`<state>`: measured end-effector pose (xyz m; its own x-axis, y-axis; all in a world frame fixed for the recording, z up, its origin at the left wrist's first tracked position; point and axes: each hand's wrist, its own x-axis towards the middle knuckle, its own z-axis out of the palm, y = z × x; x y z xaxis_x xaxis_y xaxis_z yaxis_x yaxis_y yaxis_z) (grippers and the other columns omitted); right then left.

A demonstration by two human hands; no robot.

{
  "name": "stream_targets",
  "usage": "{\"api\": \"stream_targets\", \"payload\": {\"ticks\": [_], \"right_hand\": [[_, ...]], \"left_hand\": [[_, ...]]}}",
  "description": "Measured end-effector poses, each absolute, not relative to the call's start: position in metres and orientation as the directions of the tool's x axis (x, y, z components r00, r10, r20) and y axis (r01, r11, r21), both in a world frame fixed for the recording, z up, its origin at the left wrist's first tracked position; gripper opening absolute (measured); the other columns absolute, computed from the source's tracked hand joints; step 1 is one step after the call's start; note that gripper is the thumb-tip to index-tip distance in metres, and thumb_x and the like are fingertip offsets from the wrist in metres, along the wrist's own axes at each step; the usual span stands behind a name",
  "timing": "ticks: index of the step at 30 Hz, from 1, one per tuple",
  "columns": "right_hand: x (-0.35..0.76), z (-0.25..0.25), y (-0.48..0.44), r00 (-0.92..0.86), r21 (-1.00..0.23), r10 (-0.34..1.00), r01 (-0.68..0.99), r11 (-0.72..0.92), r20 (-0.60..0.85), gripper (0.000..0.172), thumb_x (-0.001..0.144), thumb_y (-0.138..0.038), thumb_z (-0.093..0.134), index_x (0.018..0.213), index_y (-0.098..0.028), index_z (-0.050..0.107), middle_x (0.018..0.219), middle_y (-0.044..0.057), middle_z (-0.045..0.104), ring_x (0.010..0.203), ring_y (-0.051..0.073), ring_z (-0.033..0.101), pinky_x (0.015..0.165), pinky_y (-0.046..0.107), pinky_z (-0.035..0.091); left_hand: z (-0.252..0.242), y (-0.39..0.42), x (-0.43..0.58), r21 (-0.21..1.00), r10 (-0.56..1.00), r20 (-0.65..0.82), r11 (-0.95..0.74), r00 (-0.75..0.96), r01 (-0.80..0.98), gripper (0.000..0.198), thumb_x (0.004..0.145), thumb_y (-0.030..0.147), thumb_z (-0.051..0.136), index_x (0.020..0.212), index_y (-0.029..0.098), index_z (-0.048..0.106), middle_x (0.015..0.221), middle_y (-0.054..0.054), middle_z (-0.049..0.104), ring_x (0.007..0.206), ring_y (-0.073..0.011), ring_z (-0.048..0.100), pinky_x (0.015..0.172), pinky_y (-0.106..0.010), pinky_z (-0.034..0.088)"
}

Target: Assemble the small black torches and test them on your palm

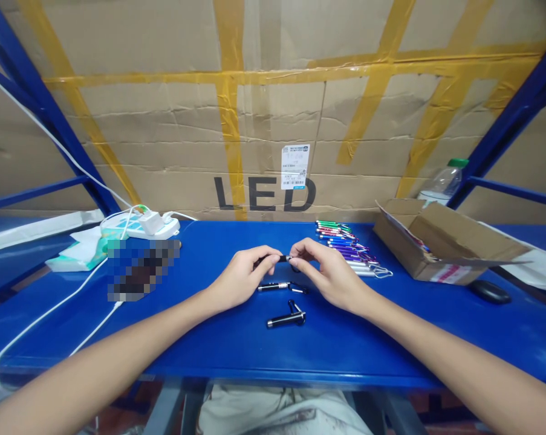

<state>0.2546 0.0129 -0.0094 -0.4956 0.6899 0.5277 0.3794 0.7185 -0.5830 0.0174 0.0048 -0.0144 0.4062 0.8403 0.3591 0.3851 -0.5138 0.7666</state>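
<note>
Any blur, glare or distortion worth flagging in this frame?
Head view: wide lens splays the blue posts outward; a pixelated patch hides something left of the left hand; light even, no glare; right hand and the small black tube are sharp.

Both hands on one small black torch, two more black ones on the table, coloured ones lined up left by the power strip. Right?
No. The head view shows the coloured torches lined up on the right, next to the cardboard box; the power strip is far left. The rest holds.
</note>
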Motion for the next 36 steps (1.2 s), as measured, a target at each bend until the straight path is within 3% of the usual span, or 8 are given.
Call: {"api": "stream_targets", "payload": {"ticks": [7, 12, 19, 22, 25, 28, 32, 36], "right_hand": [[0.258, -0.007, 0.009, -0.602, -0.334, 0.488, 0.357, 0.872, 0.632, 0.012, 0.113, -0.026, 0.048, 0.112, -0.025, 0.06, 0.103, 0.007, 0.068, 0.095, 0.023, 0.062, 0.086, 0.036, 0.05], [0.259, -0.005, 0.008, -0.689, -0.151, 0.38, 0.37, 0.917, 0.617, 0.02, 0.114, -0.025, 0.044, 0.118, -0.022, 0.063, 0.103, 0.01, 0.069, 0.094, 0.025, 0.06, 0.083, 0.039, 0.05], [0.258, -0.003, 0.006, -0.727, -0.078, 0.375, 0.408, 0.91, 0.575, 0.025, 0.115, -0.026, 0.042, 0.117, -0.023, 0.066, 0.099, 0.01, 0.07, 0.09, 0.026, 0.06, 0.081, 0.04, 0.049], [0.258, -0.004, 0.006, -0.725, -0.074, 0.376, 0.413, 0.908, 0.577, 0.024, 0.115, -0.027, 0.042, 0.114, -0.022, 0.066, 0.097, 0.01, 0.069, 0.089, 0.026, 0.059, 0.079, 0.039, 0.049], [0.258, -0.006, 0.006, -0.677, -0.204, 0.431, 0.392, 0.897, 0.597, 0.021, 0.114, -0.029, 0.046, 0.111, -0.022, 0.066, 0.097, 0.009, 0.069, 0.088, 0.024, 0.06, 0.079, 0.038, 0.05], [0.255, -0.007, 0.006, -0.602, -0.464, 0.578, 0.354, 0.812, 0.551, 0.017, 0.111, -0.033, 0.055, 0.102, -0.023, 0.066, 0.092, 0.005, 0.069, 0.084, 0.021, 0.061, 0.078, 0.034, 0.05], [0.25, -0.003, 0.006, -0.54, -0.824, 0.771, 0.227, 0.52, 0.338, 0.026, 0.101, -0.045, 0.07, 0.092, -0.021, 0.067, 0.082, 0.001, 0.068, 0.072, 0.016, 0.059, 0.067, 0.03, 0.048], [0.247, 0.001, 0.008, -0.555, -0.962, 0.815, 0.088, 0.257, 0.167, 0.038, 0.087, -0.054, 0.084, 0.087, -0.019, 0.069, 0.078, 0.001, 0.071, 0.065, 0.014, 0.059, 0.062, 0.029, 0.049]], "left_hand": [[-0.012, 0.001, 0.02, 0.913, 0.882, 0.153, -0.299, 0.445, 0.278, 0.062, 0.107, 0.068, 0.04, 0.087, 0.016, 0.067, 0.061, 0.005, 0.042, 0.055, -0.0117, 0.036, 0.056, -0.026, 0.031], [-0.009, -0.003, 0.022, 0.921, 0.877, 0.108, -0.266, 0.468, 0.286, 0.064, 0.107, 0.069, 0.04, 0.075, 0.017, 0.06, 0.056, 0.006, 0.038, 0.053, -0.0114, 0.034, 0.056, -0.027, 0.03], [-0.006, -0.01, 0.02, 0.749, 0.853, 0.274, -0.479, 0.445, 0.458, 0.044, 0.111, 0.052, 0.045, 0.09, 0.018, 0.064, 0.083, 0.001, 0.065, 0.077, -0.0162, 0.058, 0.073, -0.029, 0.041], [-0.007, -0.011, 0.021, 0.716, 0.836, 0.303, -0.517, 0.458, 0.469, 0.033, 0.112, 0.045, 0.046, 0.098, 0.02, 0.062, 0.09, 0.001, 0.068, 0.083, -0.017, 0.061, 0.077, -0.029, 0.043], [-0.009, -0.011, 0.022, 0.703, 0.828, 0.332, -0.537, 0.451, 0.467, 0.028, 0.112, 0.043, 0.048, 0.1, 0.021, 0.06, 0.092, 0.0, 0.069, 0.083, -0.0174, 0.062, 0.077, -0.029, 0.044], [-0.012, -0.009, 0.02, 0.682, 0.812, 0.375, -0.568, 0.447, 0.461, 0.024, 0.111, 0.042, 0.05, 0.103, 0.022, 0.06, 0.097, -0.001, 0.069, 0.088, -0.0186, 0.064, 0.08, -0.03, 0.047], [-0.018, -0.006, 0.017, 0.601, 0.755, 0.457, -0.652, 0.47, 0.463, 0.022, 0.111, 0.041, 0.052, 0.104, 0.021, 0.06, 0.099, -0.003, 0.068, 0.09, -0.0187, 0.065, 0.082, -0.031, 0.049], [-0.022, -0.004, 0.014, 0.472, 0.655, 0.568, -0.756, 0.499, 0.454, 0.021, 0.112, 0.038, 0.053, 0.102, 0.02, 0.058, 0.098, -0.005, 0.064, 0.089, -0.018, 0.063, 0.081, -0.029, 0.049]]}}
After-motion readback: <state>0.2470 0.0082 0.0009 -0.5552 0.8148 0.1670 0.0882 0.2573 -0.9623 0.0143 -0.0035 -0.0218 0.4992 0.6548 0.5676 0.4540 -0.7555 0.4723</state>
